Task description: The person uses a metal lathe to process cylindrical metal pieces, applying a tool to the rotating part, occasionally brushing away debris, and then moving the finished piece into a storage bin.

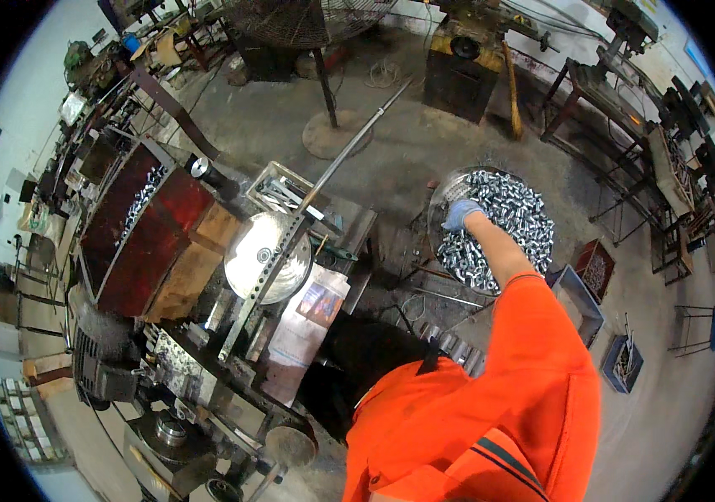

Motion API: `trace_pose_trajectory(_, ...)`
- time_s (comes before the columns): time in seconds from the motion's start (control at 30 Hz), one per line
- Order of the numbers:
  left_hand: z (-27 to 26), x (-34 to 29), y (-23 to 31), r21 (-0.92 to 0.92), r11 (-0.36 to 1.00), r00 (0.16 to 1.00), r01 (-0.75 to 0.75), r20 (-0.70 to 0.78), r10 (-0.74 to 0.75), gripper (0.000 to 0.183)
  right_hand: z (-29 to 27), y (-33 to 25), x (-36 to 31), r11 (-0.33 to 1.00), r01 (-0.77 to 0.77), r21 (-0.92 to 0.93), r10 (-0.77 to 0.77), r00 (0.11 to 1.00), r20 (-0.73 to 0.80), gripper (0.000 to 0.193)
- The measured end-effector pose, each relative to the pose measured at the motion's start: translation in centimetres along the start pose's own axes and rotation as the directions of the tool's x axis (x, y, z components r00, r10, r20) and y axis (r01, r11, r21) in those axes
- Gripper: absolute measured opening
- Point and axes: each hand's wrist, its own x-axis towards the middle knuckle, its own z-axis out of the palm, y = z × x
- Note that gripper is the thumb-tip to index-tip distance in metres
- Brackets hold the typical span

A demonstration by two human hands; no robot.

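Note:
My right arm, in an orange sleeve with the forearm bare, stretches out over a large round pan (438,198) heaped with short shiny metal sleeves (508,226). On that arm, my right hand (461,215) wears a light blue-grey glove and rests at the left part of the heap. Its fingers look drawn together and point down; whatever they hold is hidden or too small to make out. My left hand is out of sight. To the left stands a machine with a bright round metal disc (267,255) and a long bar (349,149) slanting across above it.
A red metal bin (152,226) with more small metal parts stands left of the disc. A printed sack (307,330) lies on the machine. Right of the pan are a red box (594,269) and a blue crate (622,365). A large fan (315,21) stands at the back.

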Motion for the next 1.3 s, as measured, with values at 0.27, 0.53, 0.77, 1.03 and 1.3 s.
trace_pose_trajectory(0.27,0.5,0.4,-0.6,0.097,0.995,1.0,0.029,0.0,-0.029,0.038,-0.8,-1.7,0.4,1.0,-0.018,0.02,0.021,0.989,-0.145,0.056)
trace_pose_trajectory(0.53,-0.1,-2.3,3.8,0.515,0.857,0.998,-0.02,-0.042,0.049,0.047,-4.7,-4.5,-5.9,0.965,0.077,0.252,-0.016,0.971,-0.238,0.049)
trace_pose_trajectory(0.77,2.1,-14.1,23.1,-0.1,0.845,0.829,-0.526,0.162,0.535,0.044,-8.3,-17.1,-15.0,0.461,0.753,0.47,-0.475,0.657,-0.586,0.038)
trace_pose_trajectory(1.03,16.4,-16.5,28.8,-0.54,0.834,0.685,-0.111,0.566,0.458,0.047,-10.9,-37.8,-29.5,-0.296,0.942,0.159,-0.642,-0.073,-0.764,0.015)
trace_pose_trajectory(1.3,22.5,-15.4,25.9,-0.827,0.512,0.697,0.233,0.509,0.505,0.049,-10.6,-39.7,-32.1,-0.339,0.925,0.173,-0.665,-0.105,-0.74,0.014)
